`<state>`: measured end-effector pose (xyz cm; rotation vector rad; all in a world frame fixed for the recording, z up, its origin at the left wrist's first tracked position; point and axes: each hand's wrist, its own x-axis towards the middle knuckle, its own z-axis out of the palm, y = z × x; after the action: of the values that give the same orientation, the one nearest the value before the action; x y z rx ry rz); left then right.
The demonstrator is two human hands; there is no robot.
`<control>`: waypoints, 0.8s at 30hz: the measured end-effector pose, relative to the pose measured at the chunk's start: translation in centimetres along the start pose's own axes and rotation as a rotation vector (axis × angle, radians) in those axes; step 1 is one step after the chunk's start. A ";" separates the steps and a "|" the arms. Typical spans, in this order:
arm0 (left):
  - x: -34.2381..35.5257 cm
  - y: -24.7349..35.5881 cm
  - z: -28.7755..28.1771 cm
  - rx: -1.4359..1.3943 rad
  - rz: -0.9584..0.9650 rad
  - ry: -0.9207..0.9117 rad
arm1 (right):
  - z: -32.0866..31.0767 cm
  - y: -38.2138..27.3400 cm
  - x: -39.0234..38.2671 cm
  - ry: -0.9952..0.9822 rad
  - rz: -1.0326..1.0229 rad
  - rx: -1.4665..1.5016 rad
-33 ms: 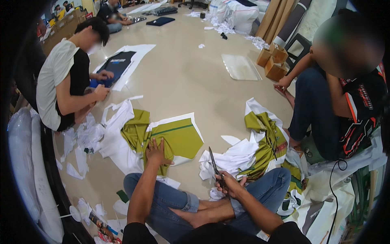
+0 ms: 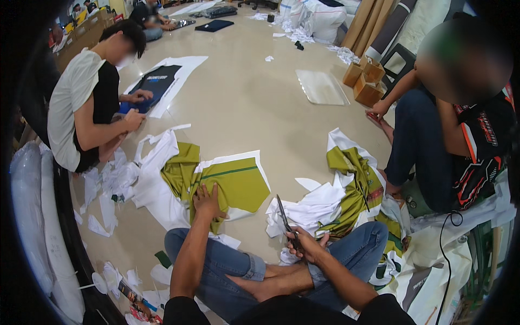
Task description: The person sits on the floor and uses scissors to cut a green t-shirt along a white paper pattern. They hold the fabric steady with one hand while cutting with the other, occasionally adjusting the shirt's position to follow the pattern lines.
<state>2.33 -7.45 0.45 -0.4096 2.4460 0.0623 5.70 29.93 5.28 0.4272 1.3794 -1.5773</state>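
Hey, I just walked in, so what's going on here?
Someone sitting cross-legged has their left hand spread on an olive-green cloth piece with white margins. Their right hand holds scissors, clear of that piece. White scraps lie on the floor. To the left, another person leans over a dark panel.

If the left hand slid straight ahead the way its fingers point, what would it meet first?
Most likely the dark green stripe on the olive-green fabric, just ahead of the left hand, then the white border. The hand seems to rest on the fabric, though depth is unclear.
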 end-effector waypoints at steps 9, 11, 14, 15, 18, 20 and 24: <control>0.6 4.8 0.8 -0.490 0.281 0.530 | 1.2 0.2 1.0 -0.076 0.151 -0.075; 0.4 6.5 0.0 -0.414 0.322 0.476 | 2.0 -0.2 1.1 -0.026 0.139 -0.063; 1.6 6.9 1.0 -0.293 0.330 0.343 | 3.3 -0.4 1.6 0.032 0.048 -0.219; 1.6 7.1 0.9 -0.314 0.341 0.345 | 2.7 0.0 2.3 0.041 0.014 -0.180; 1.6 6.9 0.9 -0.348 0.351 0.339 | 2.4 0.2 2.8 0.040 0.019 -0.144; 1.8 6.9 1.3 -0.337 0.335 0.320 | 2.9 0.0 2.8 0.059 0.000 -0.211; 2.0 7.0 1.7 -0.352 0.341 0.355 | 3.7 -0.5 2.1 0.082 -0.013 -0.274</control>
<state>-0.28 -1.15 -2.48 -0.1547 2.8388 0.6193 5.45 25.69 5.06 0.3196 1.6376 -1.3683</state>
